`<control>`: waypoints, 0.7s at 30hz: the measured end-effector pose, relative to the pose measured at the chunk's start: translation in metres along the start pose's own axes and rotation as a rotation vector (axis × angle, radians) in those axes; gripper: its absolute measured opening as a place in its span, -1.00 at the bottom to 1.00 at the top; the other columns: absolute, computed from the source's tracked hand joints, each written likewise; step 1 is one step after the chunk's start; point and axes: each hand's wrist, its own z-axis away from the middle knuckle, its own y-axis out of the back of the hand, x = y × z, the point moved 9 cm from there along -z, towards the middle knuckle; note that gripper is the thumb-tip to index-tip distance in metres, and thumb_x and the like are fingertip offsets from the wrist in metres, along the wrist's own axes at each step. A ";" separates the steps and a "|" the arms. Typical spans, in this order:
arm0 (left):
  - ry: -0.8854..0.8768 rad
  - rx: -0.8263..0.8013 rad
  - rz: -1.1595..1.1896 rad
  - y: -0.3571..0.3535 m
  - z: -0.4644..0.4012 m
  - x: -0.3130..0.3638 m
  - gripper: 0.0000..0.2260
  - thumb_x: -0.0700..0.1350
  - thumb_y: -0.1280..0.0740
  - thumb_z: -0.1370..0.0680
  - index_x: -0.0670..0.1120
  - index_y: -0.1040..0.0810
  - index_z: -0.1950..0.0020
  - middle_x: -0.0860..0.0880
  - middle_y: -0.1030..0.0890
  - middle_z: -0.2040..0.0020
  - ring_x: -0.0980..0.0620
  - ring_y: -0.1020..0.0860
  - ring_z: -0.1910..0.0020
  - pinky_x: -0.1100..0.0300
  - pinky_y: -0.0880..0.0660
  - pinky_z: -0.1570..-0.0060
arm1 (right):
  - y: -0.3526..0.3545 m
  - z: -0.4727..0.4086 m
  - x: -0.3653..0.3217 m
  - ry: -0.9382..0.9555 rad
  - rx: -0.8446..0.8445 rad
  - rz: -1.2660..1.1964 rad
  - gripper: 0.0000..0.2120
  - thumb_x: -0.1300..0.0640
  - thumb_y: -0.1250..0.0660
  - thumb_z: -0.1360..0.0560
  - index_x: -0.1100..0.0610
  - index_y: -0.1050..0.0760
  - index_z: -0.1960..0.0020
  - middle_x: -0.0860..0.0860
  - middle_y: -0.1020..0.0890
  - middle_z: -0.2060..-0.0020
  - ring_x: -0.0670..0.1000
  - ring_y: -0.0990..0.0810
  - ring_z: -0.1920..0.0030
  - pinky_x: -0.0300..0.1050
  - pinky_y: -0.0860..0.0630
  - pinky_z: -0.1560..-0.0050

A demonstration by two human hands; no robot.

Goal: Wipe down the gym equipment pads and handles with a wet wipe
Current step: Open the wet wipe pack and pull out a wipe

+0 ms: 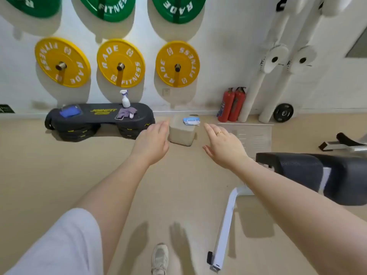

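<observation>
A blue and white pack of wet wipes [191,121] lies on top of a beige block [181,133] on the floor near the wall. My left hand [153,141] is stretched forward just left of the block, fingers extended, holding nothing. My right hand [223,146], with a ring, reaches forward just right of the block, also holding nothing. Neither hand touches the pack. A black padded bench [309,173] on a white frame [226,225] stands at the right.
A black aerobic step [99,116] by the wall carries a white spray bottle [125,99], a purple cloth [127,112] and a blue cloth [70,112]. Two red fire extinguishers [231,105] stand right of the block. Yellow and green weight plates hang on the wall. My shoe [159,259] is below.
</observation>
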 end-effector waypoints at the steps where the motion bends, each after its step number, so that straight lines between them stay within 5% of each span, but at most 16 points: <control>1: 0.021 -0.026 0.008 -0.008 -0.016 -0.014 -0.47 -0.16 -0.19 -0.53 -0.19 -0.13 -0.48 -0.13 -0.29 -0.42 -0.15 -0.31 -0.34 -0.02 -0.34 -0.18 | -0.013 -0.019 0.002 -0.020 -0.045 -0.007 -0.38 -0.04 -0.13 -0.57 0.16 0.05 -0.49 0.07 -0.19 -0.45 0.09 -0.22 -0.39 -0.03 -0.32 -0.23; 9: 0.144 -0.178 0.142 -0.058 -0.168 -0.117 -0.46 -0.17 -0.17 -0.54 -0.17 -0.08 -0.49 -0.13 -0.24 -0.45 -0.16 -0.28 -0.35 -0.03 -0.35 -0.18 | -0.064 -0.171 0.047 -0.179 -0.188 -0.103 -0.43 0.00 -0.12 -0.57 0.16 0.01 -0.48 0.09 -0.25 -0.41 0.11 -0.23 -0.38 0.02 -0.36 -0.19; 21: 0.058 -0.338 0.133 -0.164 -0.424 -0.132 -0.50 -0.18 -0.14 -0.56 -0.13 -0.11 -0.49 -0.09 -0.20 -0.47 -0.10 -0.23 -0.40 0.04 -0.31 -0.23 | -0.152 -0.392 0.191 -0.174 -0.321 -0.119 -0.44 0.02 -0.12 -0.58 0.14 0.01 -0.48 0.08 -0.19 -0.43 0.11 -0.23 -0.37 0.02 -0.38 -0.17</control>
